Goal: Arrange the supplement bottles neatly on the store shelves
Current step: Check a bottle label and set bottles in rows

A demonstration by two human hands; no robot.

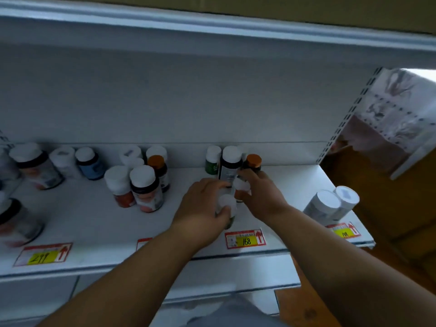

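My left hand [200, 208] grips a white-capped bottle [227, 205] near the middle of the white shelf [94, 223]. Right beside it, my right hand [262, 197] grips another white-capped bottle [241, 186]. Just behind my hands stand a green bottle [213, 161], a tall dark bottle with a white cap [231, 164] and an orange-capped bottle [253, 162]. A cluster of white-capped and orange-capped bottles [139, 178] stands to the left. More bottles [37, 166] sit at the far left, blurred.
Two white bottles [330, 204] stand near the shelf's right front corner. Price tags [245, 239] line the front edge. An upper shelf [212, 22] hangs overhead. A slotted upright [349, 114] ends the bay on the right, with brown cartons [389, 208] beyond it.
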